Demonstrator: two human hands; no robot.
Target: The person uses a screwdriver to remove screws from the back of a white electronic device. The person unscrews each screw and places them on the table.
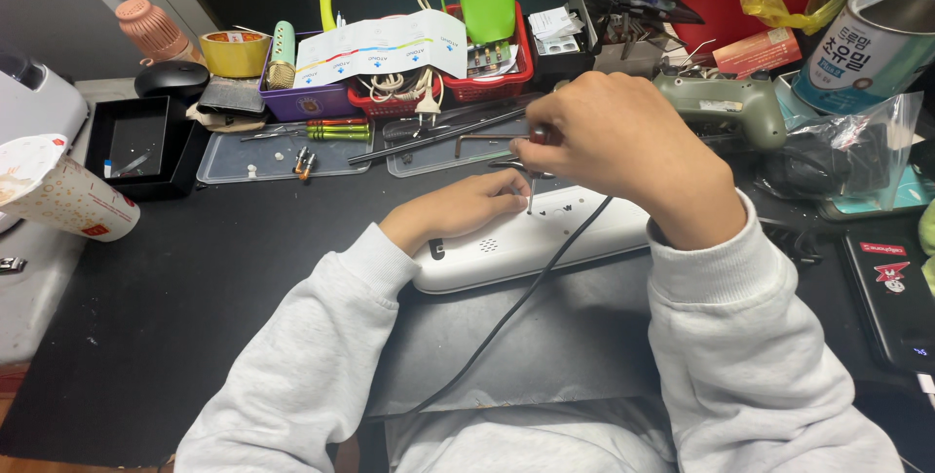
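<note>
A flat white plastic device [506,244] lies on the black mat in front of me, with a black cable [526,288] running across it toward my body. My left hand [458,210] rests on the device's top, fingers pressing near a small hole. My right hand [614,147] is closed around a thin screwdriver [532,186], held upright with its tip on the device just beside my left fingertips. Both arms wear light grey sleeves.
Behind the device lie clear trays [278,156] with screwdrivers and small parts, a purple box [312,98], a red basket [487,83], a green cup [487,0] and a green game controller [726,103]. A paper cup [58,195] lies left; a tin can [872,44] and phone [891,293] sit right.
</note>
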